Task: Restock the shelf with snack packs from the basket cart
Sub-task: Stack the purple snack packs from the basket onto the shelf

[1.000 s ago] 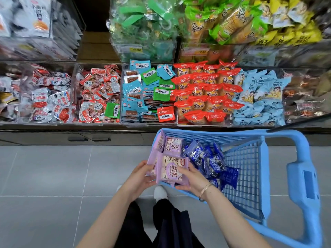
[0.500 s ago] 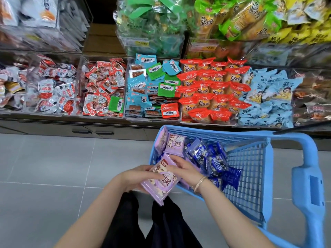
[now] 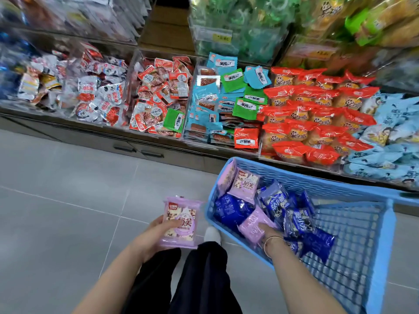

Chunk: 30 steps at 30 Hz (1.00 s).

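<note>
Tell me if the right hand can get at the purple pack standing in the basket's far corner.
Probably yes: the right hand is inside the blue basket, and the standing purple pack sits uncovered on top, nothing across the way.

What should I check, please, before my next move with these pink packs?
1. Left hand grips the held pack: ok.
2. Right hand grips the basket pack: cannot tell; fingers touch it, thumb hidden.
3. Basket holds more pink stock: ok, a third pack leans at its far corner.
4. Bin for pink packs found on the shelf: cannot tell; none shows.
</note>
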Tool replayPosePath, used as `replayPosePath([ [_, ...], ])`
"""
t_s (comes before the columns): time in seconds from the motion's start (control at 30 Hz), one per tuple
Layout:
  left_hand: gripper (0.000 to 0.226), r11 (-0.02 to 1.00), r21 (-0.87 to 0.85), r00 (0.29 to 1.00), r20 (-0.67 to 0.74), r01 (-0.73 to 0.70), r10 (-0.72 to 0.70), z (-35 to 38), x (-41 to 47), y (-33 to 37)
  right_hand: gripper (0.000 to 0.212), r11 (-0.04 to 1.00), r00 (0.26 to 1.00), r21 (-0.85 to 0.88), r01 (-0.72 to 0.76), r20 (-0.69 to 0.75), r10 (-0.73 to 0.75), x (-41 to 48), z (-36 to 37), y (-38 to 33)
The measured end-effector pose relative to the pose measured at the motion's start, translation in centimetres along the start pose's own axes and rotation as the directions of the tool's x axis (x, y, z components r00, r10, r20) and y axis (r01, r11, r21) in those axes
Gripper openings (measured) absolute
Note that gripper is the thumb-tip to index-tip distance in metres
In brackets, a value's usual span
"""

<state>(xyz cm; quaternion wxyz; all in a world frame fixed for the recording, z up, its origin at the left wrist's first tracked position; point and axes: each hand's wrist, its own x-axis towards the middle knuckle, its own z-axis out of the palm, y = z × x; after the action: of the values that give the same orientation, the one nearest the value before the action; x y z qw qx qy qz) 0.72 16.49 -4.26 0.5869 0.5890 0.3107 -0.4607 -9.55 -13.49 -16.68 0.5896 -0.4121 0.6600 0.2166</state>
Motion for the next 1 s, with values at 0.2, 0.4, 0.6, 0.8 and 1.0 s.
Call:
replayPosePath([
  [0.2, 0.025, 0.999, -0.042, 0.995, -0.095, -0.031, 0.027, -0.9, 0.2, -0.8, 0.054, 0.959, 0.987, -0.277, 0.051, -0.131, -0.091, 1.3, 1.3, 0.5],
  [0.4, 0.021, 1.0, 0.004, 0.992, -0.124, -0.028, 0.028, 0.6, 0.1, -0.1, 0.017, 0.742, 0.798, -0.43, 0.514, -0.077, -0.597, -4.4, 0.4, -0.9],
  [0.6, 0.059, 0.969, 0.239, 0.984, -0.151, -0.06, 0.098, 4.2, -0.3, 1.3, 0.024, 0.183, 0.302, -0.369, 0.911, 0.296, -0.906, -13.9, 0.6, -2.5],
  [0.8, 0.067, 0.962, 0.259, 0.995, -0.023, -0.09, 0.099, 5.9, -2.5, 4.2, 0.032, -0.246, -0.05, -0.421, 0.873, 0.425, -0.904, -17.3, 2.0, -2.8],
  [1.0, 0.082, 0.974, 0.221, 0.998, 0.027, -0.058, 0.054, 5.7, -2.6, 4.2, 0.049, -0.458, -0.264, -0.343, 0.82, 0.483, -0.835, -18.3, 3.3, -2.8],
])
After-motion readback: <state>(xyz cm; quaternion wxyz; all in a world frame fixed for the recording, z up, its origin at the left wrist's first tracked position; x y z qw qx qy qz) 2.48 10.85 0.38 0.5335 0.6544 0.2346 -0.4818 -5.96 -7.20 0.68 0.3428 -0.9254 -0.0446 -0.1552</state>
